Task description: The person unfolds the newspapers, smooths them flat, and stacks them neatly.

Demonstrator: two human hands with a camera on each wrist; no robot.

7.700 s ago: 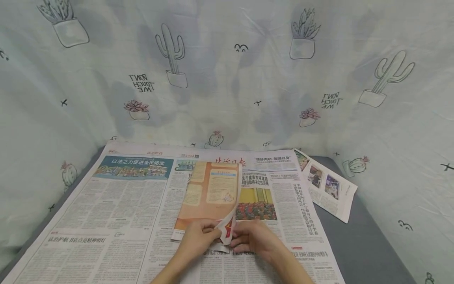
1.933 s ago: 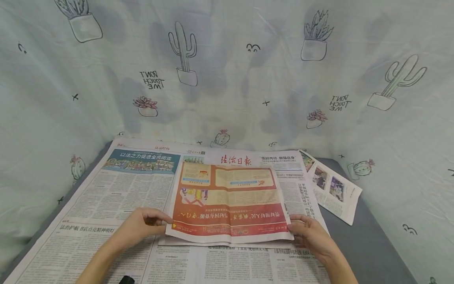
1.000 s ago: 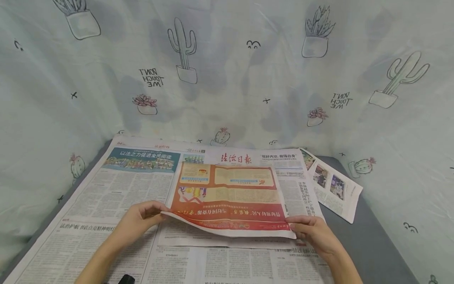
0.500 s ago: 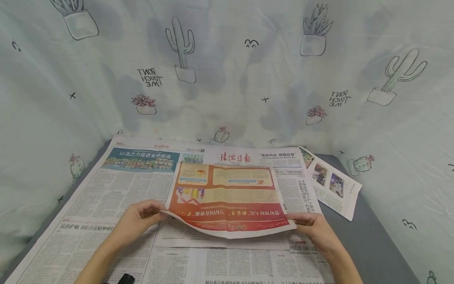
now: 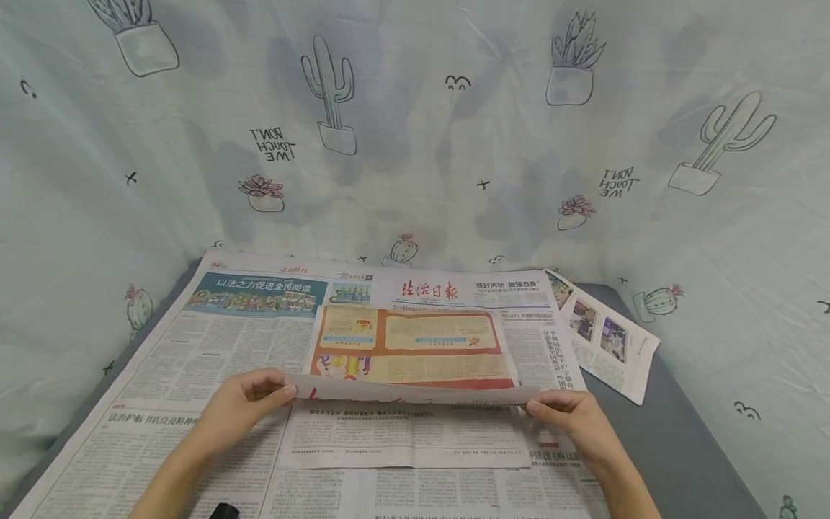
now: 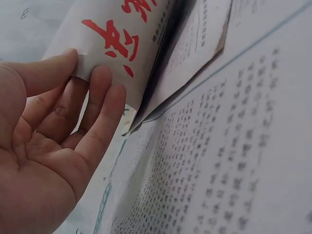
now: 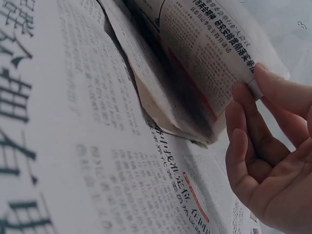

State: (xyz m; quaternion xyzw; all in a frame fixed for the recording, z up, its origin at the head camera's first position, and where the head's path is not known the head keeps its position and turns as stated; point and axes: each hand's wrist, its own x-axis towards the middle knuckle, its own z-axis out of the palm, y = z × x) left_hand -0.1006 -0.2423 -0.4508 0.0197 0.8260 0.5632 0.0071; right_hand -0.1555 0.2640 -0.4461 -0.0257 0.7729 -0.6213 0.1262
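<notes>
A smaller newspaper (image 5: pixel 441 368) with an orange and red printed page lies on a large spread newspaper (image 5: pixel 214 353). Its near edge is lifted and rolled away from the body, so the pale underside with red lettering shows. My left hand (image 5: pixel 243 405) pinches the left end of that edge between thumb and fingers; the left wrist view shows the newspaper corner (image 6: pixel 105 53) curled at the fingertips. At the opposite end my right hand (image 5: pixel 577 425) pinches the other corner (image 7: pixel 219 63). Beneath the raised page, a printed lower layer (image 5: pixel 411 440) lies flat, creased down the middle.
A folded paper with colour photos (image 5: pixel 606 342) lies at the right, partly under the spread newspaper. The grey table (image 5: pixel 674 440) shows along the right side. A cactus-printed curtain (image 5: pixel 415 144) hangs behind. A small black object (image 5: pixel 224 511) pokes in at the bottom edge.
Earlier the smaller newspaper was folded narrower between both hands, then lay opened wide. Over the last second its near edge has risen and rolled away, uncovering the layer beneath.
</notes>
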